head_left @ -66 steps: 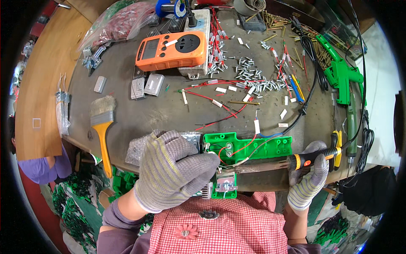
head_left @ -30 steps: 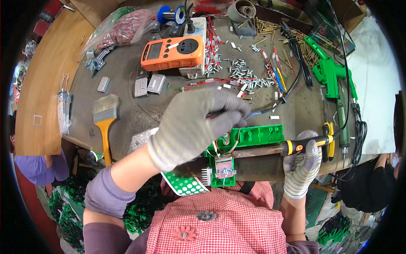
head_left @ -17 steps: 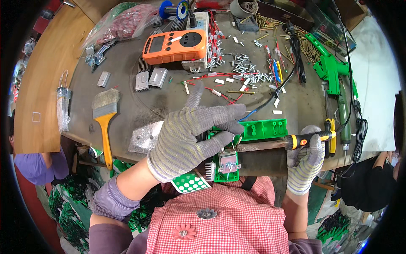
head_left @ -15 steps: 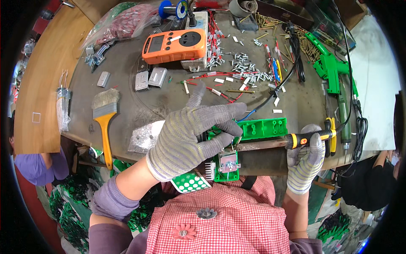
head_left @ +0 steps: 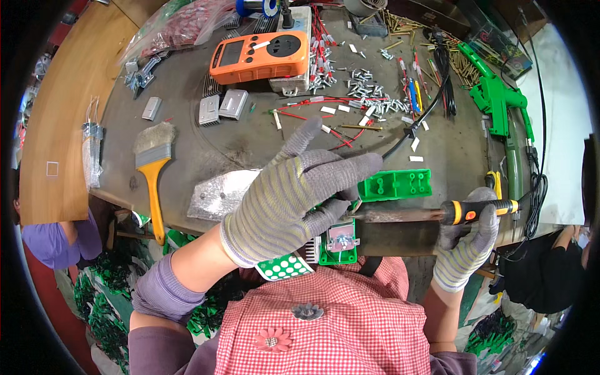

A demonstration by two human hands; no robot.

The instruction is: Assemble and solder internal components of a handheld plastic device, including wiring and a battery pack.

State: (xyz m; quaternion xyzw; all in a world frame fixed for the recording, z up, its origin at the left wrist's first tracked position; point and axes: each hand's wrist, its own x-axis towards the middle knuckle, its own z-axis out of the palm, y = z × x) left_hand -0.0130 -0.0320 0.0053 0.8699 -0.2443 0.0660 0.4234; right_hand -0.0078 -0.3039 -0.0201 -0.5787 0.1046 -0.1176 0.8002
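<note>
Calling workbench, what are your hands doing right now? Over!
Left gloved hand spread over green plastic circuit board. Right gloved hand gripping orange-handled soldering iron. Loose red wires lie behind.

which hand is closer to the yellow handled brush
Left. The left hand lies over the green board, right of the brush; the right hand grips the soldering iron much farther right.

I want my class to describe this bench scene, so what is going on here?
A person in gloves works at a cluttered bench. The left hand rests over a green circuit board at the bench edge, beside a green plastic part. The right hand grips a soldering iron by its black and orange handle, its tip pointing toward the board. An orange meter and a yellow brush lie further back.
</note>
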